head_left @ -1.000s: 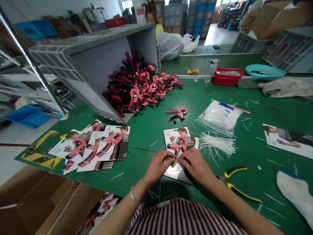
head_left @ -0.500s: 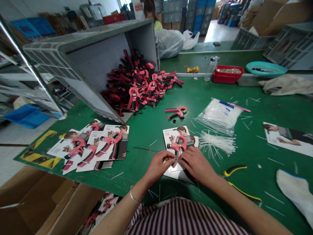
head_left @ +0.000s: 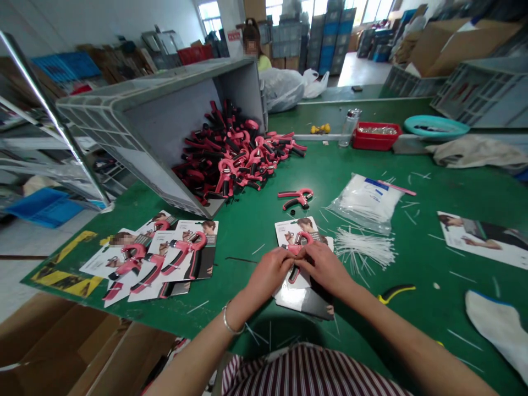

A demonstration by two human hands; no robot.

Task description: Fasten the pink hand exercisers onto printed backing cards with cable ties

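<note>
A pink and black hand gripper (head_left: 300, 245) lies on a printed backing card (head_left: 292, 230) on the green table (head_left: 256, 220) in front of me. My left hand (head_left: 270, 273) and my right hand (head_left: 324, 267) are both pinched closed over the gripper's middle, fingertips meeting on it. Whether a white tie is between the fingers I cannot tell. More cards lie stacked under this one (head_left: 305, 301). A loose hand gripper (head_left: 297, 197) lies just beyond the card.
A tipped grey crate (head_left: 136, 121) spills a heap of hand grippers (head_left: 239, 148). Finished cards (head_left: 157, 256) lie at left. White ties (head_left: 363, 247), a bag of ties (head_left: 365, 201), yellow-handled pliers (head_left: 394, 291), a red tray (head_left: 376, 136) and a white glove (head_left: 497, 327) are at right. A person stands far back.
Both hands have slid slightly up the card toward the gripper's head. The camera has tilted, so the pliers are now mostly hidden by my right arm.
</note>
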